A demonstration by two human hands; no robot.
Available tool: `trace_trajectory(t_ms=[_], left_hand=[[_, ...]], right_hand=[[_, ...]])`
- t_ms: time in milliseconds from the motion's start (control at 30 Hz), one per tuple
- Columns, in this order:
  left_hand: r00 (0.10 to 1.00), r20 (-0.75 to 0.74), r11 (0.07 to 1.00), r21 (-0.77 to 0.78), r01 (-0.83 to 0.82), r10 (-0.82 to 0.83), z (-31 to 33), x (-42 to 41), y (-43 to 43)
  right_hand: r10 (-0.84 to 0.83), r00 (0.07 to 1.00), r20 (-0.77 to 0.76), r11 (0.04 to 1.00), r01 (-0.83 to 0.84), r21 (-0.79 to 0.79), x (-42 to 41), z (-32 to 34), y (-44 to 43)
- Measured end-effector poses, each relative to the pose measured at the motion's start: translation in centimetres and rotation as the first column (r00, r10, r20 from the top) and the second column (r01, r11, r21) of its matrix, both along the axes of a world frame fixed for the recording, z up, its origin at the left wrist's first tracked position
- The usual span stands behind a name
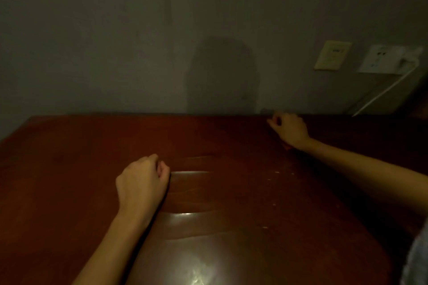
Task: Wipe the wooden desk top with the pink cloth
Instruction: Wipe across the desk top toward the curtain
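Note:
The wooden desk top (208,192) is dark reddish brown and glossy, and it fills the lower half of the view. My right hand (289,129) reaches to the desk's far edge by the wall, fingers curled down. A small pinkish scrap, the pink cloth (286,146), peeks out under the heel of that hand; the rest of it is hidden. My left hand (141,180) rests on the middle of the desk as a loose fist, and I see nothing in it.
The room is dim. A grey wall (139,53) stands right behind the desk. On the wall at the right are a yellowish plate (332,55) and a white socket (384,59) with a plug and a white cable (382,93) running down to the desk.

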State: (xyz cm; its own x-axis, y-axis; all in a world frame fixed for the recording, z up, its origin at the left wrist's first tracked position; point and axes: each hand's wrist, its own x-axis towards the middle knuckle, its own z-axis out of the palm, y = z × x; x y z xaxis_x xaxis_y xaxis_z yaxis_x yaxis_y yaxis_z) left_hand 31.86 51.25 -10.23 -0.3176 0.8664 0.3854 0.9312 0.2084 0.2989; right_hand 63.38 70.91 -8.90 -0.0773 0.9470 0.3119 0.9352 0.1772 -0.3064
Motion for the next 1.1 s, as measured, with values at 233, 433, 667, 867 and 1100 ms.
trace_trajectory(t_ms=[233, 433, 667, 867, 1100], left_hand=[[1.0, 0.019, 1.0, -0.009, 0.005, -0.005, 0.0, -0.1, 0.5], [1.0, 0.016, 1.0, -0.011, -0.006, 0.006, -0.1, -0.6, 0.4], [1.0, -0.025, 1.0, 0.027, -0.013, 0.014, -0.3, 0.1, 0.1], [0.999, -0.031, 0.999, -0.037, 0.03, -0.031, 0.4, 1.1, -1.5], [0.995, -0.055, 0.993, -0.079, 0.083, -0.087, 0.7, 2.3, -5.3]], right_hand=[[0.086, 0.996, -0.004, 0.996, -0.086, -0.027, -8.5, 0.1, 3.3], [0.637, 0.767, 0.083, 0.77, -0.638, -0.017, -14.5, 0.3, -7.2], [0.391, 0.918, 0.061, 0.92, -0.388, -0.049, -3.0, 0.2, -4.2], [0.237, 0.971, 0.029, 0.971, -0.236, -0.033, -8.0, -0.3, -1.9], [0.698, 0.703, 0.132, 0.715, -0.694, -0.085, -13.6, 0.6, -15.8]])
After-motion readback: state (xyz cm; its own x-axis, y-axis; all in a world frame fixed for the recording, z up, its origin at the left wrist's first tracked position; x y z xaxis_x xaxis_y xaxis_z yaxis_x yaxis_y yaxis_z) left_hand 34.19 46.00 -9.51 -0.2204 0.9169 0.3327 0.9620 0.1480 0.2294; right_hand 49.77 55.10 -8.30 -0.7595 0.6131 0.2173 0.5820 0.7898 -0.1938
